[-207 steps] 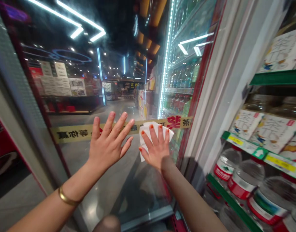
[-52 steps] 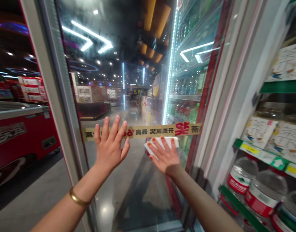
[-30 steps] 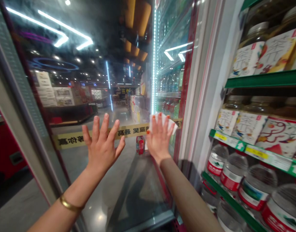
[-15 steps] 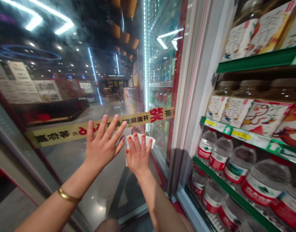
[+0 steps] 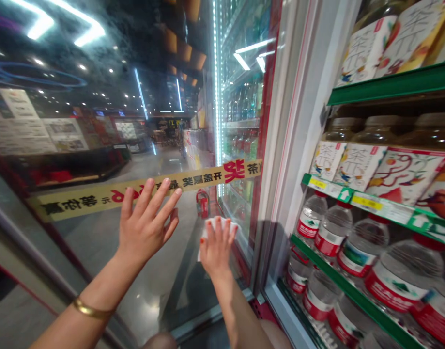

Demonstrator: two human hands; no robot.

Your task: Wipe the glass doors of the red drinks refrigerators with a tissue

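Note:
My right hand lies flat, fingers stretched out, over a folded white tissue and holds it against the glass door. The tissue's edges show around the fingers; its middle is hidden under them. My left hand, with a gold bangle at the wrist, is open with its fingers spread. It is held up at the glass, just below and partly over a yellow printed strip on the door. Whether the left palm touches the pane, I cannot tell.
On my right, green-edged shelves hold tea bottles above red-labelled water bottles. A pale door frame stands between them and the glass. Through the pane I see the shop floor and a red object.
My right hand has slid down and to the right with the tissue. My left hand has shifted slightly left and down. The view has moved a little.

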